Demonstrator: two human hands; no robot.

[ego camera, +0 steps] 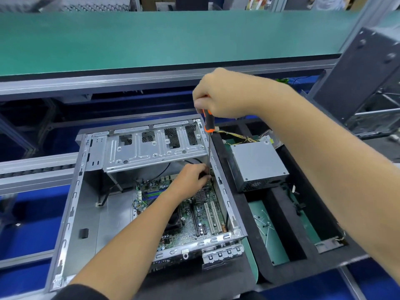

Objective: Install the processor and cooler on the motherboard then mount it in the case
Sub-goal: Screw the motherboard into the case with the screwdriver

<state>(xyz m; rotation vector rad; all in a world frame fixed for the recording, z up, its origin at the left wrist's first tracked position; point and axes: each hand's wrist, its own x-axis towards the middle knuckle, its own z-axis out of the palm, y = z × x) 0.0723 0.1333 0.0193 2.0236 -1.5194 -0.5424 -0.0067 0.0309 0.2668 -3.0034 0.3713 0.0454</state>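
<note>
We see a long green conveyor belt (151,40) on a grey metal frame (108,82), blue surfaces (28,241) beneath, bright even light.

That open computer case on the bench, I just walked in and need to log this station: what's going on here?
A person is fastening the motherboard into the open case. The right hand grips an orange-and-black screwdriver held upright, its shaft running down to the board's far right corner. The left hand reaches in and pinches around the tip there, probably steadying a screw, which is hidden. A grey power supply sits outside the case in the black foam tray to the right.
</note>
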